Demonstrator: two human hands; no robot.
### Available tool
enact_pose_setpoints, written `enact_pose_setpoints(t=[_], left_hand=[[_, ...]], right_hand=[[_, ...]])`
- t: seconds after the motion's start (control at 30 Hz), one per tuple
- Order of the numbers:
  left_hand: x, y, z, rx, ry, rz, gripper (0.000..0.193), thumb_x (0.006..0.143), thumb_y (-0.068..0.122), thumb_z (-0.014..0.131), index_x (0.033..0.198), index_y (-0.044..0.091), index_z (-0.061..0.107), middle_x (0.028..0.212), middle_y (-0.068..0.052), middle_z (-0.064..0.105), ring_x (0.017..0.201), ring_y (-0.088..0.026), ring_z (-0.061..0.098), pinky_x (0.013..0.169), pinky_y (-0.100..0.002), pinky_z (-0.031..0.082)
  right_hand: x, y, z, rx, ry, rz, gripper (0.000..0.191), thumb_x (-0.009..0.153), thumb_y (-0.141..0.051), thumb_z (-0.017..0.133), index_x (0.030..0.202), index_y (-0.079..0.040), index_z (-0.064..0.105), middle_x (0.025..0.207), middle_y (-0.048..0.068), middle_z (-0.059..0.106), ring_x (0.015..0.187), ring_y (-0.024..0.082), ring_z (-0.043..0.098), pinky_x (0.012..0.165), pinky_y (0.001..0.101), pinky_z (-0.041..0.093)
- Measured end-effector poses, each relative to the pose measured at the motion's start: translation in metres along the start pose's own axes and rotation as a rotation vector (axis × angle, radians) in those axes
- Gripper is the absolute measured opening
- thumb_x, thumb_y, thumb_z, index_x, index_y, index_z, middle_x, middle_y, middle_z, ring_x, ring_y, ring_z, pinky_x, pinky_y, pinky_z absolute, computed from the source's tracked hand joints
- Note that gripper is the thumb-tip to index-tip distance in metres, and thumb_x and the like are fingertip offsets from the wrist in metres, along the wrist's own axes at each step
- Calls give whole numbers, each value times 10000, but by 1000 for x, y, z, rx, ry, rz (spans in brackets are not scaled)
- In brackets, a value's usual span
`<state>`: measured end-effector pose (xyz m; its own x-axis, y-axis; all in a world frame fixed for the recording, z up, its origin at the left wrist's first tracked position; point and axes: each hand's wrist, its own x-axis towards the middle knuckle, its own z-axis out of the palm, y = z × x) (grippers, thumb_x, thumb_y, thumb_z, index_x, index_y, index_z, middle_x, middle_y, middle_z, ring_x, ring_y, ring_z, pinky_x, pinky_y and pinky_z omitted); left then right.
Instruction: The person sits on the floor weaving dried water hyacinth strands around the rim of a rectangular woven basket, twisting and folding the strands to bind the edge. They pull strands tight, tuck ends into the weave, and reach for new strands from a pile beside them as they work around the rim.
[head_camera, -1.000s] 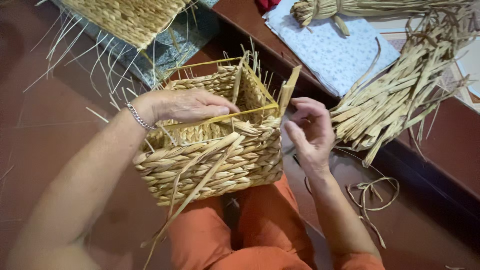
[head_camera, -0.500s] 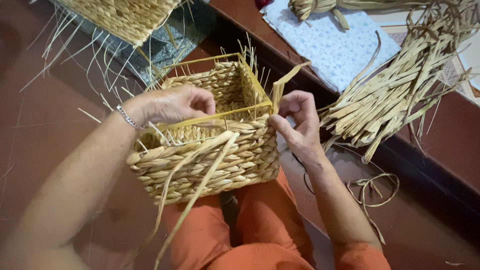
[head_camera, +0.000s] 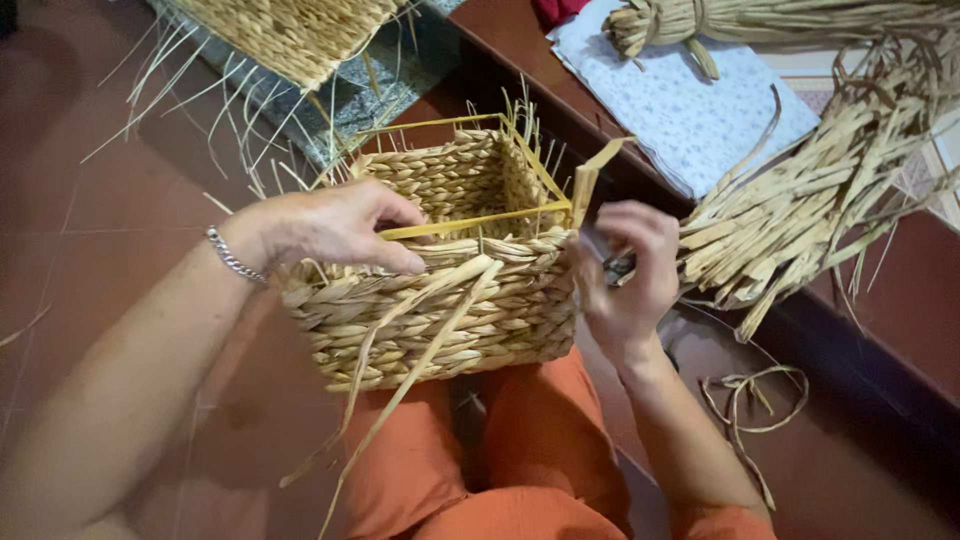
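A rectangular woven straw basket (head_camera: 450, 310) rests on my lap, with loose straw ends hanging down its front. My left hand (head_camera: 325, 228) grips the near rim at the left, its thumb pressing on the top braid. My right hand (head_camera: 628, 275) is at the basket's right corner with its fingers closed round a small dark metal tool (head_camera: 608, 262). A flat straw strip (head_camera: 590, 178) sticks up from that corner, just above the right hand. A yellow frame (head_camera: 470, 220) runs along the basket's top edge.
A pile of flat straw strips (head_camera: 800, 215) lies to the right on a dark wooden ledge, beside a pale patterned cloth (head_camera: 690, 110). Another woven basket (head_camera: 290, 35) sits at the top left on a green mat. A loose straw loop (head_camera: 750, 400) lies on the floor.
My right hand went from open beside the basket to its right corner, and its fingers now close on the small tool. The left hand stayed on the rim.
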<state>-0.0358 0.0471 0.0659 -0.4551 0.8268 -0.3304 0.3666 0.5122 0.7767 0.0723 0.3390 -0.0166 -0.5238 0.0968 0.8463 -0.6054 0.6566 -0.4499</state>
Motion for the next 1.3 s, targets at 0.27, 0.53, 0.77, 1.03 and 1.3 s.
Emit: enact_pose_setpoints(t=[0.27, 0.53, 0.77, 1.03, 1.3], left_hand=[[-17, 34, 3, -227, 229, -295, 730, 874, 299, 636, 1542, 151, 383, 926, -98, 706, 831, -144, 640, 736, -315, 548], [-16, 26, 7, -272, 334, -141, 672, 920, 271, 569, 1537, 144, 336, 1085, -95, 740, 990, -148, 685, 872, -313, 563], [-31, 2, 21, -36, 664, 59, 434, 1022, 397, 569, 1292, 77, 683, 1210, -110, 733, 1135, -210, 673, 972, -396, 529], [-35, -5, 27, -53, 665, -3, 449, 989, 453, 550, 1255, 111, 670, 1120, -93, 756, 1031, -193, 740, 914, -339, 616], [-38, 9, 29, 9, 645, -43, 419, 941, 470, 666, 1174, 132, 751, 1118, -71, 772, 1066, -211, 718, 923, -418, 553]], right_hand=[[31, -78, 33, -5, -336, -334, 347, 872, -73, 832, 1169, -39, 654, 1124, 106, 704, 890, 251, 634, 751, 369, 505], [38, -97, 55, -132, -498, -284, 419, 786, -109, 802, 1163, -27, 641, 962, 110, 580, 867, 294, 579, 741, 421, 463], [4, -73, 43, 530, -406, 184, 291, 894, 54, 612, 1155, -56, 543, 1110, 71, 637, 946, 195, 645, 823, 361, 548], [-3, -60, 10, 347, -605, 268, 371, 880, 33, 648, 1241, -38, 600, 901, 78, 678, 815, 150, 639, 689, 309, 520], [-18, -17, -19, 1228, -23, 927, 533, 1097, -526, 443, 813, -116, 629, 889, 161, 734, 771, 222, 694, 689, 348, 610]])
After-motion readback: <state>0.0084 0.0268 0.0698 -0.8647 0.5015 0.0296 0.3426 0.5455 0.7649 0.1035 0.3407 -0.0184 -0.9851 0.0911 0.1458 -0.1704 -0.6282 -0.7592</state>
